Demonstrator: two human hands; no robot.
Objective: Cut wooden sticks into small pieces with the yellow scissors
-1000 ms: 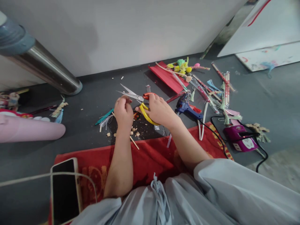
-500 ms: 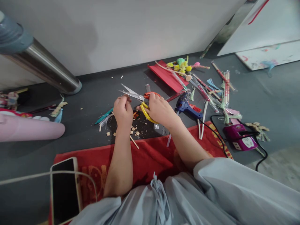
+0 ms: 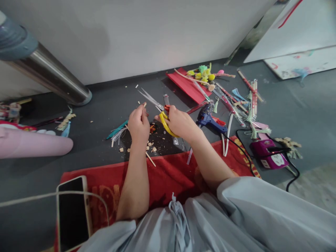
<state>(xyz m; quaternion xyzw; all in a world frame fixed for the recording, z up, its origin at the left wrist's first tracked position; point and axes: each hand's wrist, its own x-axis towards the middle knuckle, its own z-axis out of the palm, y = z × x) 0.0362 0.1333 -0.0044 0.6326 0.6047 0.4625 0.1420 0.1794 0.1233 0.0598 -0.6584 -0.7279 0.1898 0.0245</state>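
My right hand (image 3: 182, 123) is closed around scissors (image 3: 153, 99) with one yellow and one orange-red handle. Their silver blades point up and left, slightly apart, just above my left fingertips. With closed fingers, my left hand (image 3: 139, 120) pinches a small pale piece, its end showing at the fingertips. The rest of that piece is hidden by the fingers. Beneath both hands, small wooden bits (image 3: 151, 147) lie scattered on a dark patch of the table. A thin pale stick (image 3: 150, 159) runs under my left wrist, and a teal tassel (image 3: 117, 129) lies left of it.
To the right lie a blue glue gun (image 3: 210, 120), a red envelope (image 3: 189, 85), wrapped sticks (image 3: 254, 94) and a purple power block (image 3: 270, 154) with a black cable. A red cloth (image 3: 168, 175) borders the front, with a phone (image 3: 73, 210) at left. A metal leg (image 3: 57, 75) stands behind.
The scissor blades have nearly closed and swung a little up and right, away from my left fingertips. A pale end and a small bit beyond it now show. My left hand shifted slightly.
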